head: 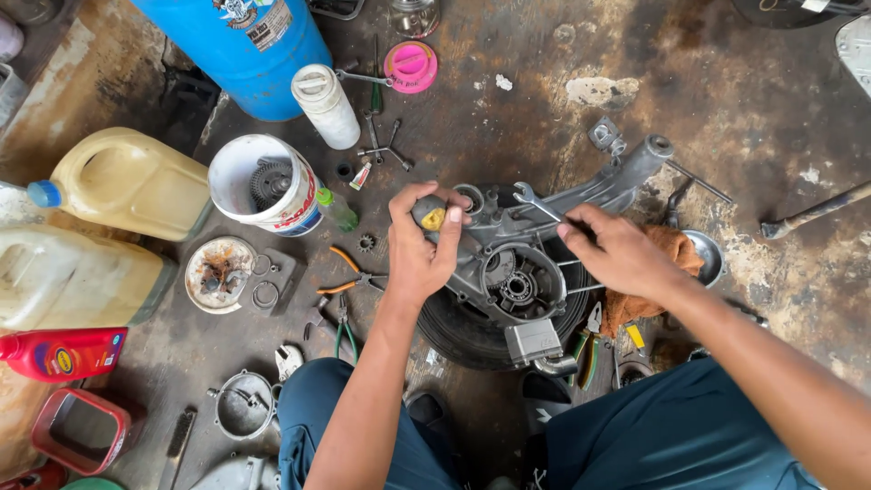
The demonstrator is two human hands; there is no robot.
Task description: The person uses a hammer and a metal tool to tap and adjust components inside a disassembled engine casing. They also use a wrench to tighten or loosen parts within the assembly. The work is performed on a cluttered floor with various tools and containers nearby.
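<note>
A grey engine casing [508,263] is laid on a black tyre [472,331] near the middle of the stained workshop floor [726,109]. The handle of a yellow-and-black tool [432,216] is gripped by the left hand [419,245], its fingers [449,238] curled tightly around it, just above the casing's left side. The right hand [617,254] is rested on the casing's right side, and the shaft of a combination spanner [537,201] is pinched in its narrow fingers [572,227], the open end pointing toward the upper left. An orange rag [676,249] is seen just behind the right hand. Toward the floor's left edge, a white bucket [259,186] holding a gear, yellowish jerrycans [118,181] and a red bottle [59,352] are gathered. Orange-handled pliers [349,275] are lain just left of the tyre. A blue drum [245,50] is stood at the far edge.
</note>
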